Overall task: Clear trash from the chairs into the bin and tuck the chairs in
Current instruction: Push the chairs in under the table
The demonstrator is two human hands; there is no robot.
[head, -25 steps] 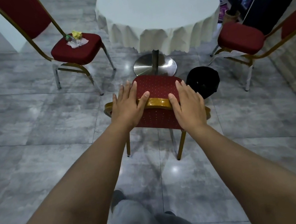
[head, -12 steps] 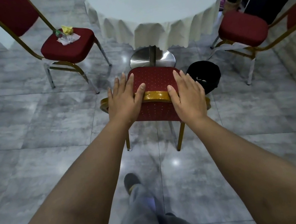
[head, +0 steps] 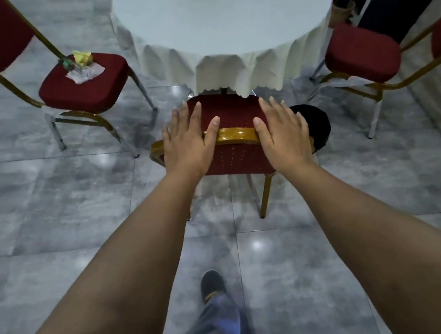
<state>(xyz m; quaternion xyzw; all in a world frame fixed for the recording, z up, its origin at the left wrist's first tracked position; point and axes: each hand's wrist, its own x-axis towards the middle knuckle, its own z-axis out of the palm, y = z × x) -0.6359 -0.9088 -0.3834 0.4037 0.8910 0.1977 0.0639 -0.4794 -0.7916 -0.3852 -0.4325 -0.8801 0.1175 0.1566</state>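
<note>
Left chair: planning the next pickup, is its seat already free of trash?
No, a yellow wad and a crumpled tissue lie on the left chair.

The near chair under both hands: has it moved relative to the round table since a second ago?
Yes. The near chair has slid forward; its seat front now sits under the tablecloth edge, hiding the table base.

A glossy grey marble-look tiled floor (head: 45,200) carries a round table draped in a white cloth (head: 222,19). Around that table stand three red-cushioned gold-framed chairs (head: 238,158), with a black round bin (head: 315,123) on the tiles beside its near right edge.
</note>
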